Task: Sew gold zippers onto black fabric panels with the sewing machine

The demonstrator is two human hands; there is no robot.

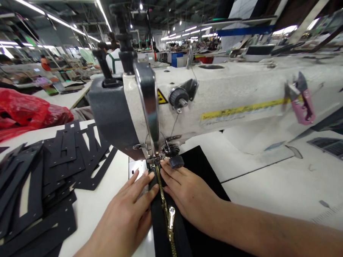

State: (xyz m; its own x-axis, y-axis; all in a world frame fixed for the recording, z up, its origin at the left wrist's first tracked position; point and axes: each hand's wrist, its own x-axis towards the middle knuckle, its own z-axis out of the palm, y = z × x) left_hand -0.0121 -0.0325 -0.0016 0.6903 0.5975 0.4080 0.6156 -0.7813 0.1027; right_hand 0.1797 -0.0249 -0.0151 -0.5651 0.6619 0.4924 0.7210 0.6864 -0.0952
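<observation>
A black fabric piece [200, 172] with a gold-toothed zipper [163, 199] runs under the presser foot of a white sewing machine [229, 92]. The shiny zipper pull [171, 217] lies nearer to me, below my fingers. My left hand [129, 210] rests with spread fingers at the left edge of the zipper tape, fingertips close to the foot. On the fabric just right of the teeth, my right hand [191, 194] lies flat, its fingertips beside the needle area. Neither hand is wrapped round anything.
Many black frame-shaped pieces [59, 163] are piled on the white table at the left, with red plastic [25, 112] behind them. Pink-handled snips [302, 104] hang on the machine arm. People and other workstations show in the background.
</observation>
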